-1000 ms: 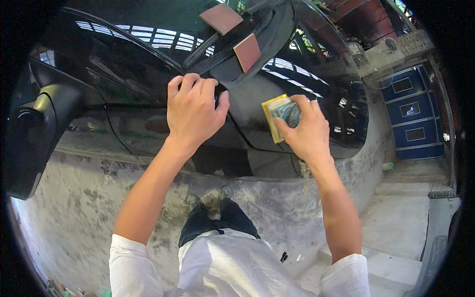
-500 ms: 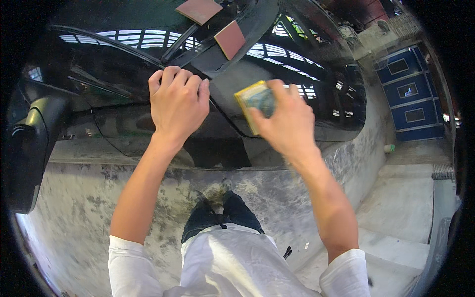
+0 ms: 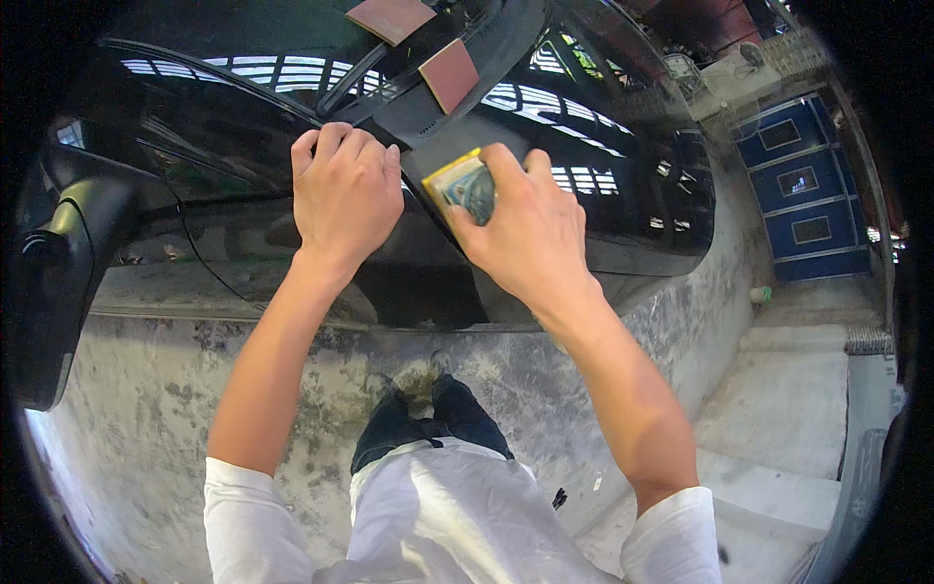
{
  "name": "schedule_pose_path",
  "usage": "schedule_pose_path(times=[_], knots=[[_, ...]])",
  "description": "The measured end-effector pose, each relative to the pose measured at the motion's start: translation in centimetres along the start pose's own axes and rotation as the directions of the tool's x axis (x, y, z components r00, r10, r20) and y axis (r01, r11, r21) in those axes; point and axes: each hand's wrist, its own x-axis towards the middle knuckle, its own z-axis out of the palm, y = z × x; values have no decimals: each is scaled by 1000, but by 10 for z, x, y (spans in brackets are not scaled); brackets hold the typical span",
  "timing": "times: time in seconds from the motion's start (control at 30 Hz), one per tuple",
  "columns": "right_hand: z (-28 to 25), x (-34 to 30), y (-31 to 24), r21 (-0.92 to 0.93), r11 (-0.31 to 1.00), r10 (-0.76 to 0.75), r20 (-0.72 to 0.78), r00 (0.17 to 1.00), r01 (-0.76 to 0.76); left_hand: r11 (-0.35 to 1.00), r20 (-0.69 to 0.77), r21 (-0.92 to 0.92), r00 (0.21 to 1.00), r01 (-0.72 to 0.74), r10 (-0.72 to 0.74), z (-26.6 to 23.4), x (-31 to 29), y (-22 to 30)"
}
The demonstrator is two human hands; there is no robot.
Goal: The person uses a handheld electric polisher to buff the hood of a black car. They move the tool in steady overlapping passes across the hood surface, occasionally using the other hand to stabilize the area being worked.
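My right hand (image 3: 533, 219) grips a flat block with a yellow edge (image 3: 451, 178), which looks like a sanding block. The block is against a duller patch of the glossy black car (image 3: 637, 190), just right of a panel seam. My left hand (image 3: 347, 190) rests on the car left of that seam, its fingers bent forward and slightly apart, with nothing visible in it. Its fingertips are partly hidden. Beyond my hands, two reddish-brown rectangular pads, a near one (image 3: 449, 76) and a far one (image 3: 391, 19), lie on the car near the base of the windscreen.
The car's black side mirror (image 3: 83, 229) sticks out at the left. Under me is a stained grey floor (image 3: 175, 399). At the right stand blue panels with small windows (image 3: 803, 185), and a small green-and-white object (image 3: 761, 294) lies near them.
My right hand has moved left with the block, closer to the seam and my left hand. The left hand stays in nearly the same place on the car.
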Motion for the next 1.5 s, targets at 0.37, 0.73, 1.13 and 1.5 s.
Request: schedule_pose_path(times=[0.37, 0.73, 1.13, 1.5], knots=[[-6, 5, -7, -31, 1000, -6, 3, 1000, 6, 1000, -6, 5, 1000, -8, 8, -2, -4, -3], [-38, -4, 112, -109, 941, 318, -49, 947, -322, 1000, 46, 10, 999, -14, 14, -18, 2, 7], [-14, -8, 100, -57, 970, 234, -66, 970, -238, 996, 81, 62, 995, -62, 57, -6, 11, 2], [-43, -7, 197, -140, 866, 480, -33, 877, -480, 996, 89, 90, 996, -17, 9, -15, 8, 4]])
